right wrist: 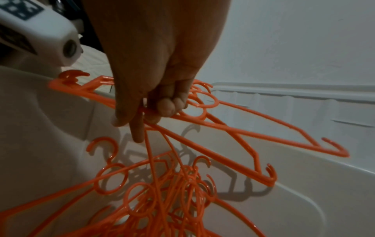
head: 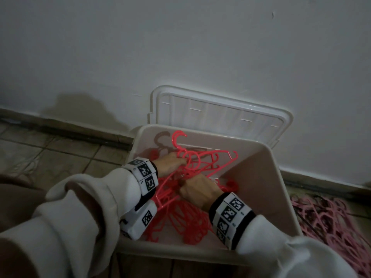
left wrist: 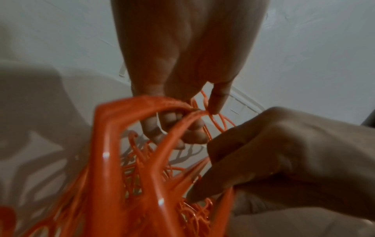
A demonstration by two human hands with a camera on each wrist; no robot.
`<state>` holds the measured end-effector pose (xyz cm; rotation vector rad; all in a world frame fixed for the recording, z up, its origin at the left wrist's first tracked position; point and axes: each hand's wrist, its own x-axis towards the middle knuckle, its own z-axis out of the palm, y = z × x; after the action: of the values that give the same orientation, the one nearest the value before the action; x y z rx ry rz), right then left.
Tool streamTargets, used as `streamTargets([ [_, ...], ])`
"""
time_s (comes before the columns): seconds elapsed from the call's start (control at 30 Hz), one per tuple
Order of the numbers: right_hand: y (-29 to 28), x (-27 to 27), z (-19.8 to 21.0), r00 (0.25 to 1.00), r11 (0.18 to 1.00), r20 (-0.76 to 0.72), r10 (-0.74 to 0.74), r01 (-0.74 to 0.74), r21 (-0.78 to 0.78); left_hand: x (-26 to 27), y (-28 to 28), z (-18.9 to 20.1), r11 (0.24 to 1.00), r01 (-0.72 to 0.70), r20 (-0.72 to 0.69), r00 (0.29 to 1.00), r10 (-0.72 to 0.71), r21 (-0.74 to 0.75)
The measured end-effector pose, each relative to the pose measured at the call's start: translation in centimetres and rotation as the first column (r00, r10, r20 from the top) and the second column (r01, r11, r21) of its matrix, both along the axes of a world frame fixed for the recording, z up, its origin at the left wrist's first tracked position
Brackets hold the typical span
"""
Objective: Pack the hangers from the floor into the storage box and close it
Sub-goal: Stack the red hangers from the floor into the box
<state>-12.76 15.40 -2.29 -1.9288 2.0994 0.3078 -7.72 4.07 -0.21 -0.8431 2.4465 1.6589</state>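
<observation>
The open beige rectangular plastic storage box [head: 269, 187] stands on the tiled floor [head: 60, 149], its ribbed white lid [head: 220, 113] leaning against the wall at 12 o'clock. Inside lies a tangle of glossy coral-red plastic hangers [head: 180, 217] with round loops and curved hooks. The left hand [head: 170, 163] curls its fingers around several hanger bars; the right hand [head: 198, 189] pinches a thin bundle. At 3 o'clock, a blurred pink heap [head: 329, 223], probably more hangers, remains on the floor.
</observation>
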Motion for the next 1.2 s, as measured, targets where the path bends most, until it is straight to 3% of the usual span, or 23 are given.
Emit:
streamTargets([
  [0.13,-0.3,-0.3,-0.8,0.997,0.997,-0.002,0.078,-0.078,-0.009,0.0,-0.3,-1.1,0.999,-0.048,0.037,0.998,0.047,0.022],
  [0.27,0.7,-3.0,-1.4,0.969,0.964,0.228,0.094,-0.031,-0.265,-0.1,-1.9,-1.4,0.979,-0.193,-0.02,0.981,0.195,0.057],
  [0.47,2.1,-4.4,-2.1,0.896,0.779,0.44,0.048,0.243,-0.578,-0.4,-2.2,-0.2,0.922,-0.225,-0.05,0.966,0.253,0.316],
  [0.6,1.6,-4.7,-2.2,0.862,0.653,0.499,0.091,0.327,-0.683,-0.9,-2.6,-0.6,0.899,-0.246,-0.039,0.96,0.279,0.363],
  [0.7,1.2,-5.0,-2.5,0.876,0.607,0.477,0.074,0.34,-0.718,-0.7,-3.4,-1.3,0.879,-0.29,-0.025,0.946,0.323,0.378],
  [0.83,1.1,-6.3,-2.6,0.859,0.693,0.512,0.004,0.368,-0.621,0.1,-4.4,-2.2,0.845,-0.334,0.001,0.93,0.368,0.417],
  [0.9,0.9,-7.4,-2.9,0.855,0.802,0.501,-0.135,0.391,-0.451,0.2,-4.7,-2.5,0.846,-0.334,-0.004,0.93,0.368,0.415],
  [0.97,0.7,-8.4,-3.9,0.86,0.894,0.403,-0.312,0.409,-0.181,0.2,-4.8,-2.7,0.863,-0.319,-0.049,0.929,0.366,0.393],
  [1.1,0.2,-8.4,-7.4,0.836,0.878,0.279,-0.473,0.42,0.23,0.1,-4.9,-3.0,0.89,-0.335,-0.089,0.922,0.377,0.309],
  [1.2,-0.5,-7.5,-9.3,0.834,0.848,0.184,-0.52,0.48,0.224,0.1,-5.0,-2.9,0.897,-0.331,-0.083,0.926,0.369,0.293],
])
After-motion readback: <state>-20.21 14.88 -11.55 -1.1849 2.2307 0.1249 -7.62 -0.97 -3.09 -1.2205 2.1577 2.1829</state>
